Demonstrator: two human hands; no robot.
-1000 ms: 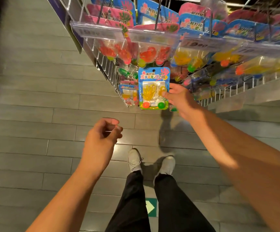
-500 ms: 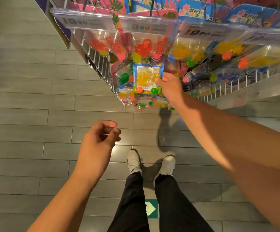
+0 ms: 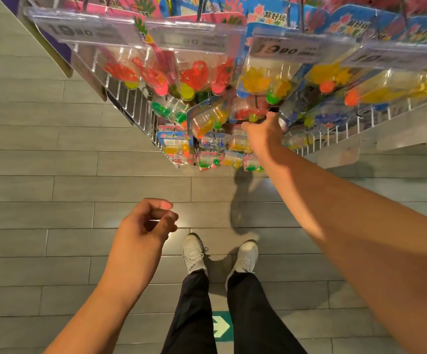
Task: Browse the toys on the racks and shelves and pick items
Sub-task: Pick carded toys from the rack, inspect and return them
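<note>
Many blister packs point(image 3: 208, 77) hang in rows on the wire rack point(image 3: 135, 108), each clear bubble holding sticky hand toys in red, yellow or green with small coloured balls. Clear price-tag holders point(image 3: 286, 48) run along the front of the top row and cover part of the packs behind them. The right hand point(image 3: 264, 135) reaches into the lower rows, among the packs; its fingertips are hidden behind one tilted pack point(image 3: 208, 118), so I cannot tell if it holds anything. The left hand point(image 3: 146, 226) hangs in the air over the grey floor point(image 3: 54, 154), fingers loosely curled, holding nothing. Below are two white shoes point(image 3: 194, 254), black trousers point(image 3: 194, 315) and a green arrow mark point(image 3: 221, 327) between the legs.
</note>
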